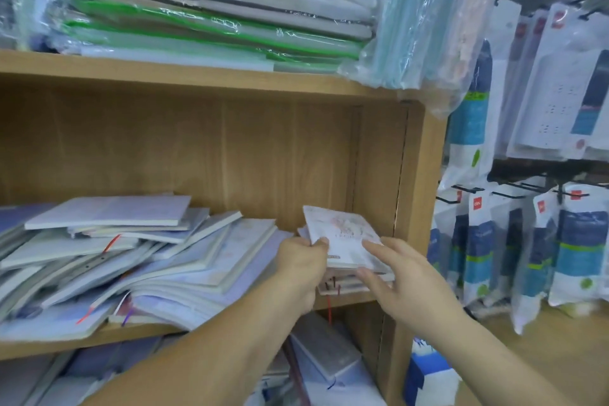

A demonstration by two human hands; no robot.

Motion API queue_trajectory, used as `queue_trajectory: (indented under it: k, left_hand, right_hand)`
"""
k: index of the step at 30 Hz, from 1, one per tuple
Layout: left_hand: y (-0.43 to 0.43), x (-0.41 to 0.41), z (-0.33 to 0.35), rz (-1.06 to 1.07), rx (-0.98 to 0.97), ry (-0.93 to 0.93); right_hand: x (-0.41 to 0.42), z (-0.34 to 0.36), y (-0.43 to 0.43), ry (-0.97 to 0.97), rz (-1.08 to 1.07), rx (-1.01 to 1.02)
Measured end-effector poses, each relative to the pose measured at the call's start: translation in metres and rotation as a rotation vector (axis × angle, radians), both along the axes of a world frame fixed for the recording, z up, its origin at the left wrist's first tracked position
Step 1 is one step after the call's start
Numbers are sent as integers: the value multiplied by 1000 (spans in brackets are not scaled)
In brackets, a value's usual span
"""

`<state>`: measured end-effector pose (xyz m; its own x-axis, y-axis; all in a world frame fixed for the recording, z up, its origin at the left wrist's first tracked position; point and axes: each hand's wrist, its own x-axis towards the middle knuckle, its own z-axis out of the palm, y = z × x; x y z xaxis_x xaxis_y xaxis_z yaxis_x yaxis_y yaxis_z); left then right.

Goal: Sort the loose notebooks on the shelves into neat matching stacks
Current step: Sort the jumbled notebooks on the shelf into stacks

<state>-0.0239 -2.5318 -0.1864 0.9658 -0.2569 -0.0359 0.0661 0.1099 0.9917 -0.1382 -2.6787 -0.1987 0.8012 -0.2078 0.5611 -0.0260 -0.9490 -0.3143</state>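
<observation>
a white notebook (pixel 342 234) with a faint pink print is held tilted at the right end of the middle shelf (pixel 99 336), its far edge raised above a small stack (pixel 346 287) of like notebooks that is set against the shelf's side wall. the left hand (pixel 301 260) is clamped on the notebook's left edge, with the thumb pressed on the cover and the fingers curled beneath. the right hand (pixel 395 277) is held apart, with straight fingers; its forefinger is laid on the cover's right side and its thumb is touched to the stack's front edge. a red ribbon (pixel 329 308) is hung from the stack over the shelf's front. to the left, a loose pile (pixel 131 257) of pale notebooks is spread askew across the same shelf. plastic-wrapped packs (pixel 214 16) are stacked on the shelf above, and more notebooks (pixel 329 353) are seen below. hanging packets (pixel 576 250) are shown on hooks at the right.
</observation>
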Motion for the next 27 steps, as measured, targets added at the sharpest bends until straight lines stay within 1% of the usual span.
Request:
queue_trajectory:
  k: [1, 4, 5, 6, 7, 9, 11, 15, 18, 20, 22, 24, 27]
  left_hand:
    - [-3, 6, -4, -9, 105, -70]
    - [1, 11, -23, -7, 575, -415]
    - [4, 11, -30, 12, 645, -494]
    - [6, 12, -37, 12, 637, -550]
    - [7, 12, -45, -25, 586, -568]
    - [5, 10, -53, -152, 511, -543]
    - [1, 14, -61, -168, 516, -549]
    - [-5, 20, -67, -1, 618, -590]
    - [-9, 12, -70, 117, 762, -671]
    - [-11, 9, -72, 144, 824, -732]
    - [-13, 11, -76, 158, 841, -744]
    - [-15, 12, -74, 166, 849, -717]
    - [-16, 9, -69, 107, 809, -623]
  right_hand:
    - [6, -8, -3, 7, -32, -26]
    - [19, -30, -9, 119, -70, -83]
    - [23, -36, -12, 124, -66, -105]
    - [28, -42, -16, 103, -66, -128]
    - [34, -47, -21, 64, -74, -142]
    - [44, -49, -28, 9, -103, -148]
    - [50, -48, -31, 22, -138, -135]
    - [57, -45, -34, -12, -187, -224]
    - [62, -47, -32, 23, -221, -128]
    - [63, -52, -30, -17, -205, -43]
    - [64, -58, -30, -60, -200, -23]
    - [64, -56, -27, -24, -204, -31]
    - [61, -33, -22, 167, -251, -84]
